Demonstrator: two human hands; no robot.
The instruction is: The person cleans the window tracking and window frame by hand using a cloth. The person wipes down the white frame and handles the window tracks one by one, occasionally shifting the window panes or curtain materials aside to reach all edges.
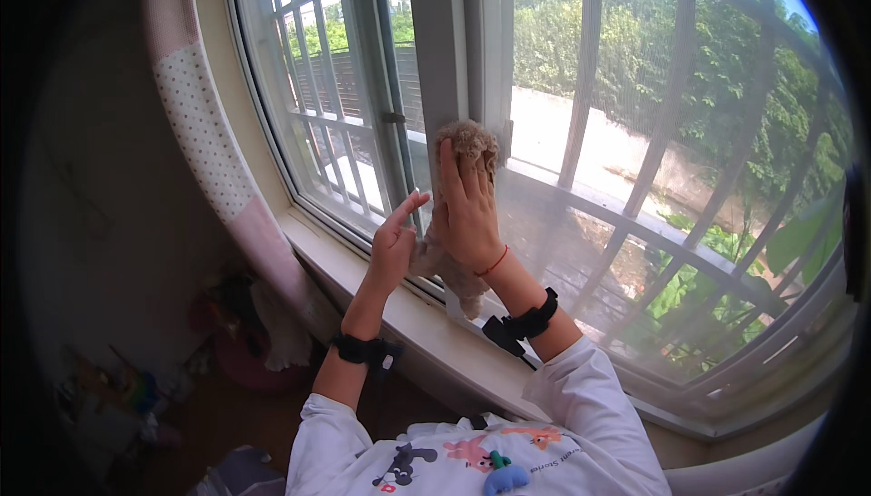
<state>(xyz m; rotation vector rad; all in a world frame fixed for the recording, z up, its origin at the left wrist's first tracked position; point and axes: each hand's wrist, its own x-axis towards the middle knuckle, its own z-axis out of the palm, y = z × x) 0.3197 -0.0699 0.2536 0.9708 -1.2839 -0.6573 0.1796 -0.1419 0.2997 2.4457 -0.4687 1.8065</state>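
My right hand (469,213) lies with its fingers extended on a fluffy beige cloth (468,136), pressing it against the upright frame of the sliding window (446,40). The cloth hangs down below the palm, its lower end (469,302) near the sill. Beside it on the left, my left hand (395,244) is raised with its index finger pointing up and the other fingers curled; part of the cloth lies close to it, and whether they touch is unclear. A black strap is around each forearm, and a red string bracelet is on the right wrist.
The windowsill (449,353) runs below the window. A mesh screen and metal bars (656,135) span the right side, with plants and a wall outside. A patterned curtain (204,128) hangs at the left. Dim, cluttered items (252,332) sit on the floor at lower left.
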